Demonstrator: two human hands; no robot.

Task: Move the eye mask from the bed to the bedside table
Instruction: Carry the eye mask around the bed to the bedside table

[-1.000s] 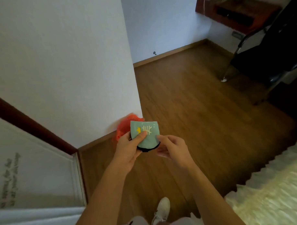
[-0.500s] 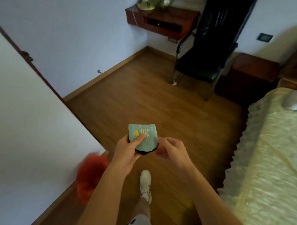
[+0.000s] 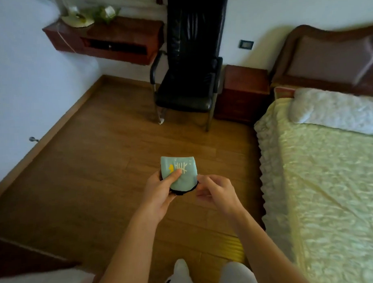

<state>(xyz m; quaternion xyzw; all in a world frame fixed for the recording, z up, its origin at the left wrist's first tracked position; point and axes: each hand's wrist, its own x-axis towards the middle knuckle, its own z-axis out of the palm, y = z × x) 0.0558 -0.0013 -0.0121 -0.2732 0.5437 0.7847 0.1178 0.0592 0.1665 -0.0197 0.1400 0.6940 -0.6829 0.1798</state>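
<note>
The eye mask [image 3: 183, 175] is a folded pale-green pad with a yellow print and a black edge. I hold it above the wooden floor in the middle of the view. My left hand [image 3: 162, 189] grips its left side, thumb pressed on the front. My right hand [image 3: 217, 192] pinches its lower right edge with the fingertips. The bed [image 3: 322, 189] with a pale yellow-green cover lies to the right. The dark red bedside table [image 3: 243, 90] stands against the far wall between a black chair and the bed's headboard.
A black chair [image 3: 186, 92] stands just left of the bedside table. A wall-mounted wooden shelf [image 3: 106, 41] with small items hangs at the upper left. A white pillow [image 3: 336, 110] lies at the bed's head. Open wooden floor [image 3: 97, 165] stretches ahead.
The view has swung right: the white door and orange object have gone from sight, and the chair, bedside table and bed have come into view. Both hands keep holding the mask.
</note>
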